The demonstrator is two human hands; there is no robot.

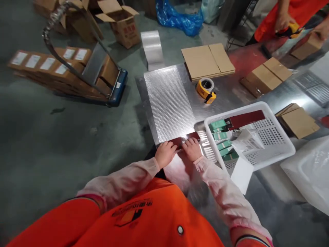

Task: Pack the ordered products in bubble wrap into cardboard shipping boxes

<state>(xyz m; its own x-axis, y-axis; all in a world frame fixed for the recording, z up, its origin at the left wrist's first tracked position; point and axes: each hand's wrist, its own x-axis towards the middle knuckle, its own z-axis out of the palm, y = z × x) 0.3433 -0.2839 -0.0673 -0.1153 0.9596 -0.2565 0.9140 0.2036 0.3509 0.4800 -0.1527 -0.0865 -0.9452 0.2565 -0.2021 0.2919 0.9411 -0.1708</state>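
Note:
A long, dark red box [195, 136] lies across the near end of a sheet of clear bubble wrap [171, 103] at the table's front edge. Curled over its left end are the fingers of my left hand [165, 155]. My right hand [192, 150] grips the same box a little right of its middle, fingers bent over the top. The undersides of both hands and the thumbs are mostly hidden. Just to the right stands a white plastic basket [289, 151] with another dark red box [246, 120], several green packets [223, 145] and white papers in it.
Beyond the basket lie a yellow tape dispenser [205, 90] and flat cardboard [200, 61]. More folded cartons [299, 120] are at the right. A loaded trolley [120, 87] stands on the floor at left. A co-worker in orange [269, 24] holds a yellow tool at the far right.

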